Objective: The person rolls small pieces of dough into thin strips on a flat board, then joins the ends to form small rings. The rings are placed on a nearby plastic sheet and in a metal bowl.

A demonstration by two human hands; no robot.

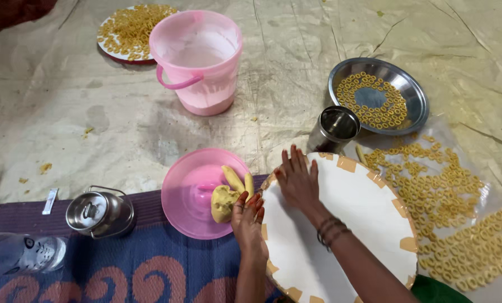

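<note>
My left hand (247,216) reaches onto a pink plastic lid (192,199) and pinches a lump of yellow dough (224,202); two rolled dough sticks (235,179) lie beside the lump. My right hand (297,178) lies flat, fingers spread, on the near-left part of a round white board (346,224) with tan tape around its rim. Bangles circle my right wrist.
A pink bucket (197,59) stands at the back, a plate of dough rings (132,28) behind it. A steel bowl (413,90) holds rings, a steel cup (334,128) beside it. Several rings lie on plastic sheet (441,196) at right. A steel lidded can (99,212) and bottle (21,252) lie left.
</note>
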